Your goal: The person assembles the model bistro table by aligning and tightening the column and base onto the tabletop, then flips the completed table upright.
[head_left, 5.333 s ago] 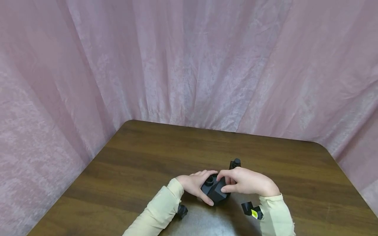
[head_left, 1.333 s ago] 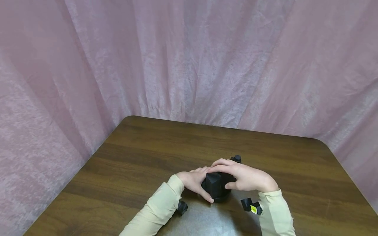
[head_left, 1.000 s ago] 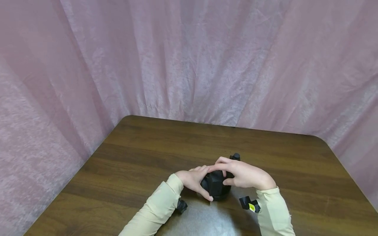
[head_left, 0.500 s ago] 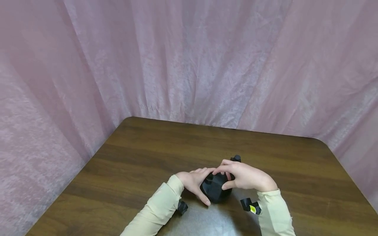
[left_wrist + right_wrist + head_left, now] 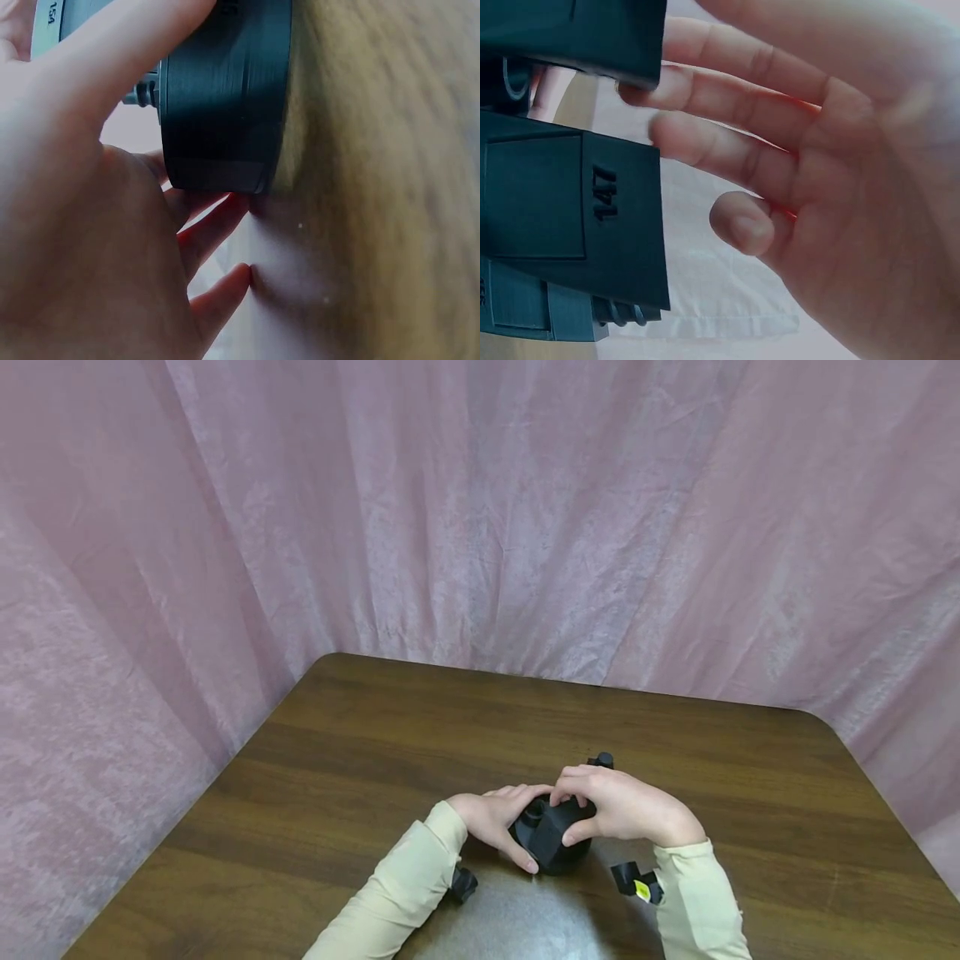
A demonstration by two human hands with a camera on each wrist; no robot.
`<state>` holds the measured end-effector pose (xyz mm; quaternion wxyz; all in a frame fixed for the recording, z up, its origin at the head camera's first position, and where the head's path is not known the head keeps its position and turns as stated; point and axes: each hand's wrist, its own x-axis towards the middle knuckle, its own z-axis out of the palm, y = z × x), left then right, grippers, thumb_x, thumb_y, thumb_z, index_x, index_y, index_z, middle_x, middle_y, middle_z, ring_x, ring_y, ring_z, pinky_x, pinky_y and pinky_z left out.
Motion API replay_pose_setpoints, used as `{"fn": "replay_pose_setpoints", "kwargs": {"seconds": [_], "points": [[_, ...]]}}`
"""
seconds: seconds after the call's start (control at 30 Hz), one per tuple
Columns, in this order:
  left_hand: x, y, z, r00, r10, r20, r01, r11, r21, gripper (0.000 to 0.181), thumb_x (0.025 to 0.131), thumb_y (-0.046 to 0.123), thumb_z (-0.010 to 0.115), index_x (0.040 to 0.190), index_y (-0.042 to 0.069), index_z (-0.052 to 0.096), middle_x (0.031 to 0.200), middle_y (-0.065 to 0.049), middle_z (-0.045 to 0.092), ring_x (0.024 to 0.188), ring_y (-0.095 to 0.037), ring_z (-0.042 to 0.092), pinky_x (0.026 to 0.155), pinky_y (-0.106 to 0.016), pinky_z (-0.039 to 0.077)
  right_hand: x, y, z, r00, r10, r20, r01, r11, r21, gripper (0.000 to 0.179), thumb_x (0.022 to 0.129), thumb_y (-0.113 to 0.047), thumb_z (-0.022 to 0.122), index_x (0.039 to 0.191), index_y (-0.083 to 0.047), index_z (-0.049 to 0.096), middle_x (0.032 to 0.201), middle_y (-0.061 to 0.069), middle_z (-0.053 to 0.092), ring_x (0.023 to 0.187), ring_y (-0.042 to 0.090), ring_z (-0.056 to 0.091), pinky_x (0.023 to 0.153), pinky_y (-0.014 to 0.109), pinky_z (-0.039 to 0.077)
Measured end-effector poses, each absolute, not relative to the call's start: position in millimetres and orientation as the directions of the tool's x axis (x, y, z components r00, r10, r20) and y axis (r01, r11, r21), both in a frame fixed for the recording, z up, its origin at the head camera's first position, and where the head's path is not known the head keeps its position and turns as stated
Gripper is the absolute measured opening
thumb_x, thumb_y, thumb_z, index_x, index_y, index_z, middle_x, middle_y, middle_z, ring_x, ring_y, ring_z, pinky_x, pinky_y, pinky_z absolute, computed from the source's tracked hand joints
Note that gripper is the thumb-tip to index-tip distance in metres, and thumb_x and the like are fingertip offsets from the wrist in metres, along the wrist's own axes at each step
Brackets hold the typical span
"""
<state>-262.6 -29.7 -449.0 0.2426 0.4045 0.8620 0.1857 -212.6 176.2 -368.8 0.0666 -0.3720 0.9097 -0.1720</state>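
Note:
A black round base made of fitted parts stands on the table. My left hand grips its left side, thumb in front and fingers behind; its smooth side wall fills much of the left wrist view. Above it, my right hand pinches an angular black block. A short round peg shows left of the block. In the right wrist view, fingertips touch an upper black piece, with a gap beneath it. Below lies a part marked 147. Whether block and base touch is hidden.
Behind my right hand stands another black piece with a round knob, mostly covered. The brown wooden table has rounded far corners, and a pink curtain hangs behind it. Wrist cameras stick out under both sleeves.
The right hand's fingers, stretched across the block a second ago, have drawn back to its right side. The block has turned, uncovering the peg on the left. The left hand stays on the base.

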Motion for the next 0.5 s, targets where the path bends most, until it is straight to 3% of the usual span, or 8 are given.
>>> {"fn": "replay_pose_setpoints", "kwargs": {"seconds": [0.3, 0.5], "points": [[-261.0, -29.6, -445.5, -0.562, 0.775, -0.289, 0.606, 0.624, 0.493, 0.101, 0.067, 0.057, 0.068, 0.143, 0.025, 0.01, 0.144, 0.003, 0.026, 0.131, -0.013, 0.027, 0.106, -0.036, 0.027, -214.7, 169.2, -370.6, -0.711, -0.702, -0.039, -0.633, 0.663, -0.4, 0.033, 0.072, -0.04, 0.07, 0.095, -0.02, 0.06, 0.059, -0.013, 0.043, 0.052, -0.004, 0.037, 0.054, 0.015, 0.036], [-260.8, -28.4, -445.6, -0.559, 0.783, -0.272, 0.615, 0.612, 0.497, 0.099, 0.067, 0.055, 0.069, 0.142, 0.025, 0.011, 0.14, 0.004, 0.031, 0.127, -0.012, 0.032, 0.104, -0.035, 0.029, -209.9, 171.5, -365.9, -0.702, -0.711, -0.045, -0.63, 0.649, -0.427, 0.028, 0.077, -0.037, 0.067, 0.098, -0.02, 0.06, 0.064, -0.012, 0.047, 0.055, -0.003, 0.041, 0.057, 0.015, 0.039]]}}
